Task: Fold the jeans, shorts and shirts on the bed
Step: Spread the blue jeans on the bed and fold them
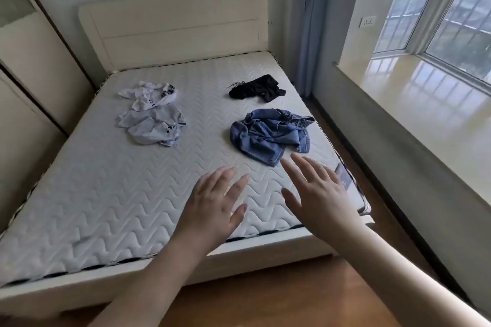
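Several crumpled garments lie on a bare quilted mattress (106,194). Crumpled blue jeans (268,135) sit at the right, nearest my hands. Behind them lies a black garment (256,91). At the left lie a pale grey-blue shirt (151,127) and, just behind it, a white shirt with dark lettering (150,95). My left hand (215,207) and my right hand (318,194) are stretched out above the mattress's near right part, fingers spread and straight, holding nothing. My right fingertips are just short of the jeans' near hem.
A cream headboard (172,26) stands at the far end. A wardrobe (32,66) runs along the left side. A windowsill (425,114) and window are at the right, with a narrow gap of wooden floor (265,300) beside and in front of the bed.
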A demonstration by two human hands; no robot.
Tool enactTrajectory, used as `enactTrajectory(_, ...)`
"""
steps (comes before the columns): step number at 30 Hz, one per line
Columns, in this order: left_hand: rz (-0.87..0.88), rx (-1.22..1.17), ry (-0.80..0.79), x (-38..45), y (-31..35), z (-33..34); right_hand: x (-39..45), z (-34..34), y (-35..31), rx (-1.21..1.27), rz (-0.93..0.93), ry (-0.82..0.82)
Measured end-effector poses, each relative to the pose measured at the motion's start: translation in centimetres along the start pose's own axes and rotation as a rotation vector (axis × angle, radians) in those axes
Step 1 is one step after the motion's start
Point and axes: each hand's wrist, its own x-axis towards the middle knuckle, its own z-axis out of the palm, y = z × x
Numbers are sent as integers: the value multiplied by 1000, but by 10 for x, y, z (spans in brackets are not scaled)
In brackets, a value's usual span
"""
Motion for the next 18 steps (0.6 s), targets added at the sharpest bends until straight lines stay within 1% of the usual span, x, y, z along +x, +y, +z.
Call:
enactTrajectory(2, -19, -22, -33, 9, -10, 13, 16, 12, 1, 32, 7, -16)
enactTrajectory(7, -16, -33, -43, 42, -46, 57, 64, 47, 8, -30, 14, -76)
enactTrajectory(8, -13, -36, -21, 52, -54, 64, 74, 51, 10, -36, 29, -85)
enactTrajectory(11, -11, -81, -21, 83, -71, 81, 102, 59, 18, -57, 81, -101)
enactTrajectory(14, 26, -144, -29, 116, -81, 96, 123, 63, 29, -62, 142, -109)
enactTrajectory(18, 77, -168, -44, 156, -86, 108, 141, 66, 47, -90, 224, -129)
